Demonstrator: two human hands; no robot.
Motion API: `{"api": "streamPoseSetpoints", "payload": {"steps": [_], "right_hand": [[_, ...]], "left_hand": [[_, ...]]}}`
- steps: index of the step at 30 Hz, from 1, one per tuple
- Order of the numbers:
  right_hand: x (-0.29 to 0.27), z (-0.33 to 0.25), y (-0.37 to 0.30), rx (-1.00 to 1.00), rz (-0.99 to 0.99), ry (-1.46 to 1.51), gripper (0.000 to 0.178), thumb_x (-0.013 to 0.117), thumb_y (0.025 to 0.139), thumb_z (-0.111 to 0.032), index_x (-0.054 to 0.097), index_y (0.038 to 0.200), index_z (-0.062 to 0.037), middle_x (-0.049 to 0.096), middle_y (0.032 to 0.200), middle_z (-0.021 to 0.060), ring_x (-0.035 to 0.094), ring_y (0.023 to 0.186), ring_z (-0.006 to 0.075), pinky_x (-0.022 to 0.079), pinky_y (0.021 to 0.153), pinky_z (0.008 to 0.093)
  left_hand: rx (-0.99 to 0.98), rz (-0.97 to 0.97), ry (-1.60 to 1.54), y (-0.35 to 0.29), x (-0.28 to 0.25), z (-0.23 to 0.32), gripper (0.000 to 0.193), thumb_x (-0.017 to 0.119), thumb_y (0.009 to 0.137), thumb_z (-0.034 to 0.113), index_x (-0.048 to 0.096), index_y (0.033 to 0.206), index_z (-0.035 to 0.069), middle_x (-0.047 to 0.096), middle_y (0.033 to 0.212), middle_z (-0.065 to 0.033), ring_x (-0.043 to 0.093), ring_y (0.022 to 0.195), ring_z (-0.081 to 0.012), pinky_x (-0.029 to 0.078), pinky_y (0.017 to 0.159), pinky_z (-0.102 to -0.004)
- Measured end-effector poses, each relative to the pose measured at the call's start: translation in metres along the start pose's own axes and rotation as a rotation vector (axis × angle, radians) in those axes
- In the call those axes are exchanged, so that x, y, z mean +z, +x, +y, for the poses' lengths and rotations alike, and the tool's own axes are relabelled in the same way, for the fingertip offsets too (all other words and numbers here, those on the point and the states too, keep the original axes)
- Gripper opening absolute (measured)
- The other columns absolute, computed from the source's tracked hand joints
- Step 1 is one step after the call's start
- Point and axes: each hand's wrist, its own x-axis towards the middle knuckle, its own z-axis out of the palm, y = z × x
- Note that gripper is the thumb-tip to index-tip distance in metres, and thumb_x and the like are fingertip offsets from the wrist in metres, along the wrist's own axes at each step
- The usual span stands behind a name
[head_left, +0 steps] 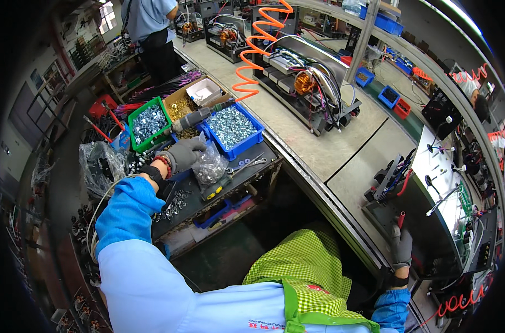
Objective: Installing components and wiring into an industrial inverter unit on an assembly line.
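Left hand [184, 154], in a grey glove, reaching out over the small side bench, fingers curled together on the top of a clear plastic bag [210, 166] full of small metal parts. Red bead bracelet and black band at the wrist, bright blue sleeve cover behind. Bag resting on the dark bench top [194, 204], just in front of the blue bin [233, 129] filled with silver washers or nuts. Pneumatic screwdriver [196, 117] lying across the bins just above the hand, with an orange coiled air hose [257, 47] rising from it. Green bin [148, 123] of silver screws to the left of the hand, cardboard box [181, 104] with brass-coloured parts and a white tray behind. Wrench [247, 165] and a yellow-handled screwdriver [214, 190] lying on the bench to the right of the bag, loose screws scattered near the forearm.

Right hand [401, 247], also in a grey glove, well apart from the left, far on the right side, fingers closed around the edge of a dark machine chassis [430, 233] standing on the conveyor table [341, 161]. Red tube end just above the fingertips. White panel with cables on top of the chassis. Another open chassis [308, 83] with a copper coil farther along the table. Another person [149, 28] in a blue shirt standing at the far end.
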Motion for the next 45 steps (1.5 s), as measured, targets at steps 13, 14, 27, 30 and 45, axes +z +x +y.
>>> {"api": "streamPoseSetpoints", "payload": {"steps": [13, 14, 27, 30, 45], "right_hand": [[-0.019, 0.012, -0.024, -0.01, 0.029, 0.197, 0.034, 0.054, 0.096, -0.021, 0.059, 0.122, 0.0004, 0.066, 0.106, 0.0148, 0.063, 0.098, 0.026, 0.047, 0.088, 0.0355], [-0.018, 0.008, -0.02, -0.085, 0.12, 0.171, 0.035, 0.054, 0.095, -0.02, 0.058, 0.123, 0.0013, 0.066, 0.108, 0.0143, 0.063, 0.098, 0.0256, 0.047, 0.089, 0.035], [-0.055, -0.032, -0.03, -0.082, 0.104, 0.11, 0.032, 0.05, 0.096, -0.039, 0.058, 0.108, -0.0099, 0.062, 0.085, 0.0177, 0.061, 0.081, 0.0397, 0.048, 0.069, 0.0457], [-0.063, -0.033, -0.039, -0.022, 0.087, 0.03, 0.033, 0.049, 0.096, -0.043, 0.057, 0.104, -0.0113, 0.062, 0.082, 0.016, 0.061, 0.078, 0.0395, 0.047, 0.067, 0.0479], [-0.055, -0.045, -0.049, 0.142, -0.046, -0.091, 0.037, 0.048, 0.096, -0.046, 0.056, 0.098, -0.0101, 0.063, 0.076, 0.015, 0.062, 0.075, 0.0381, 0.048, 0.065, 0.0492]], "left_hand": [[-0.162, 0.108, -0.932, 0.007, -0.049, 0.035, 0.023, 0.041, 0.092, 0.006, 0.056, 0.109, 0.004, 0.062, 0.094, -0.0094, 0.063, 0.075, -0.0166, 0.052, 0.067, -0.0273], [-0.137, 0.088, -0.947, 0.016, -0.052, 0.069, 0.024, 0.038, 0.092, 0.005, 0.053, 0.111, 0.005, 0.061, 0.093, -0.0093, 0.061, 0.072, -0.0152, 0.051, 0.064, -0.0259], [0.468, -0.524, -1.059, 0.06, 0.165, 0.421, 0.023, 0.056, 0.098, 0.014, 0.057, 0.117, 0.001, 0.064, 0.099, -0.0078, 0.064, 0.081, -0.0125, 0.052, 0.066, -0.0236], [0.547, -0.491, -1.188, 0.048, 0.204, 0.472, 0.02, 0.056, 0.097, 0.009, 0.057, 0.116, 0.001, 0.064, 0.099, -0.0083, 0.065, 0.083, -0.0135, 0.054, 0.067, -0.0242], [0.973, -0.101, -0.944, 0.026, 0.226, 0.473, 0.022, 0.063, 0.091, 0.003, 0.061, 0.113, 0.001, 0.067, 0.099, -0.0108, 0.066, 0.089, -0.0186, 0.053, 0.079, -0.0309]]}}
